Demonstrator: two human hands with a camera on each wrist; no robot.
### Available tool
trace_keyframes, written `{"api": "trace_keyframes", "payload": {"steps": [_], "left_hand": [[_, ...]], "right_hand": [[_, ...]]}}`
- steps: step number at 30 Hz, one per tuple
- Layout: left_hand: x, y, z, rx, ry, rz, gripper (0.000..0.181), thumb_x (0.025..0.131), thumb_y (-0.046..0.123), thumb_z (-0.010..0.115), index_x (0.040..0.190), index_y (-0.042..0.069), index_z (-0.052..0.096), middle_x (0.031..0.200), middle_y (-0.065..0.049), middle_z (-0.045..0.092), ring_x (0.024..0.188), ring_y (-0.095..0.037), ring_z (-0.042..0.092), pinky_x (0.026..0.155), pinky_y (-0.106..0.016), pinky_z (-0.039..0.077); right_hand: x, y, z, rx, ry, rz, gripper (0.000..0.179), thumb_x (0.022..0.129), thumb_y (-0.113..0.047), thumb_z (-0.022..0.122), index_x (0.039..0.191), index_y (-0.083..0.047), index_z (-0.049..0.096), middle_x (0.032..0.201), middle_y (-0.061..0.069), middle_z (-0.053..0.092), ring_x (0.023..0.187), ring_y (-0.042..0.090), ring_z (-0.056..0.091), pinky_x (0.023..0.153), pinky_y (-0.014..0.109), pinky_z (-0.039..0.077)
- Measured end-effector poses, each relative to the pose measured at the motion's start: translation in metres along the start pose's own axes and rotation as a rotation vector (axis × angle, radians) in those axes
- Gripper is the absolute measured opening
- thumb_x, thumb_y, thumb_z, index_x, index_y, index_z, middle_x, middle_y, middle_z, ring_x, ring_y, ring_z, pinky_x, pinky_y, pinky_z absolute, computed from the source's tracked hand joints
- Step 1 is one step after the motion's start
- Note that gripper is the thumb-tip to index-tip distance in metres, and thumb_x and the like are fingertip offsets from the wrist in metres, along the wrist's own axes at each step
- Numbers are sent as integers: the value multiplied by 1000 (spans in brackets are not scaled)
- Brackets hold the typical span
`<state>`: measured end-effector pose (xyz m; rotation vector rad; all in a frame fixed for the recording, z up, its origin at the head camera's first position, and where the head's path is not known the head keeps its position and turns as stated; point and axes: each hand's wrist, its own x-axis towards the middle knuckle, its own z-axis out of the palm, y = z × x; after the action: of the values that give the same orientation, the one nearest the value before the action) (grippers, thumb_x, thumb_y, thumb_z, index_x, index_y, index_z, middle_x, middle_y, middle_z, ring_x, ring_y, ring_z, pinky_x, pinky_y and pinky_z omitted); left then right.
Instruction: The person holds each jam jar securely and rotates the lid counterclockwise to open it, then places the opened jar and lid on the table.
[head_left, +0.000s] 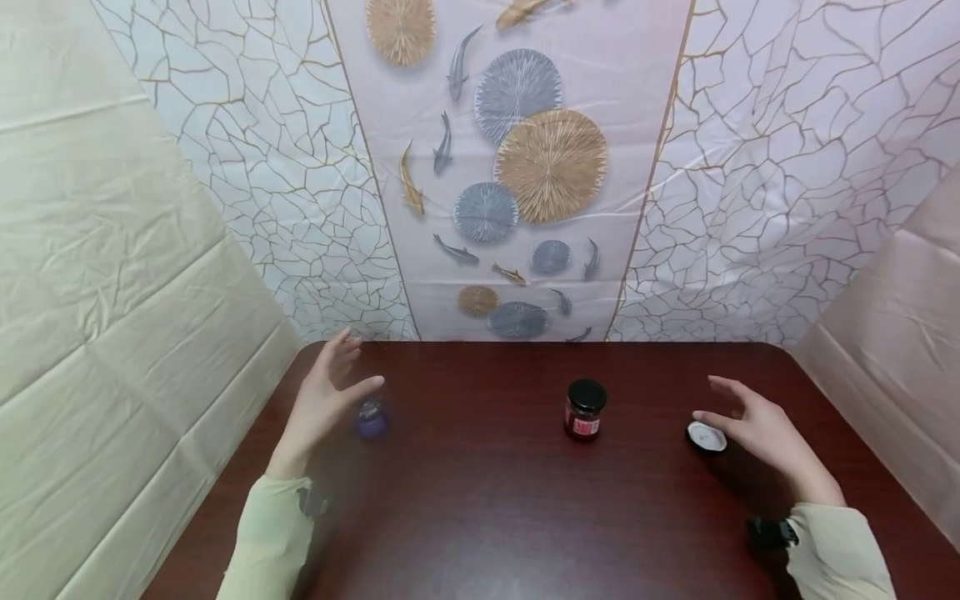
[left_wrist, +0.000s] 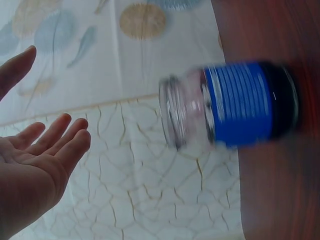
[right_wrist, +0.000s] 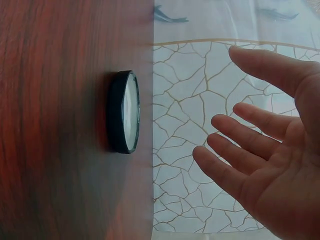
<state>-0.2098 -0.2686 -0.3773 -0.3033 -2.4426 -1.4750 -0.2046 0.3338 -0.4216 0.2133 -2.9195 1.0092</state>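
My left hand (head_left: 322, 404) is raised at the left of the table, its fingers spread apart with nothing in them. Beside it stands an uncapped glass jar (left_wrist: 240, 105) with a blue label, dark in its lower part and clear near the threaded mouth. On the right, my right hand (head_left: 761, 425) hovers with loosely spread fingers. Close to its thumb, a black jar lid (right_wrist: 117, 112) lies on the table with its white inner side facing up. In the right wrist view a gap shows between the lid and the fingers.
A second jar (head_left: 583, 410), with a black lid on and a red and white label, stands right of centre on the dark red-brown table (head_left: 465, 492). Patterned cloth (head_left: 517, 250) hangs behind the table, and pale cloth (head_left: 112, 333) lines the left side.
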Motion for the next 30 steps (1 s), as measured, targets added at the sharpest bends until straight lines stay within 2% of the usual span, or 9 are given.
{"api": "trace_keyframes", "payload": {"steps": [7,12,18,26,30], "left_hand": [[14,14,31,-98,-50,38,90,85,25,84,157,14,31,153,-10,44,142,-30,41,114,-43,34],[26,18,60,-173,-76,36,88,84,25,85,156,18,35,152,-9,45,141,-29,42,114,-42,34],[36,22,97,-193,-128,-22,86,84,25,84,155,19,37,152,-6,46,140,-28,43,114,-41,35],[44,33,142,-217,-180,19,84,83,17,85,154,13,40,149,-14,48,136,-33,47,113,-45,36],[48,34,164,-209,-223,4,83,83,19,85,153,12,41,148,-16,49,135,-36,49,111,-48,37]], "right_hand": [[-2,-3,-1,7,7,5,83,96,-41,69,152,7,31,148,36,38,124,58,48,96,63,43],[-2,-4,-1,14,18,-4,82,96,-41,69,152,6,31,149,35,38,124,57,48,96,63,43],[-2,-7,-1,38,25,-12,80,96,-40,69,152,4,33,150,32,40,124,55,50,96,62,42],[-3,-9,-3,41,44,-35,79,96,-39,69,152,4,34,148,31,42,124,54,51,95,62,43],[-5,-12,-5,56,51,-39,77,96,-38,70,152,3,36,147,31,44,124,53,52,96,60,43]]}}
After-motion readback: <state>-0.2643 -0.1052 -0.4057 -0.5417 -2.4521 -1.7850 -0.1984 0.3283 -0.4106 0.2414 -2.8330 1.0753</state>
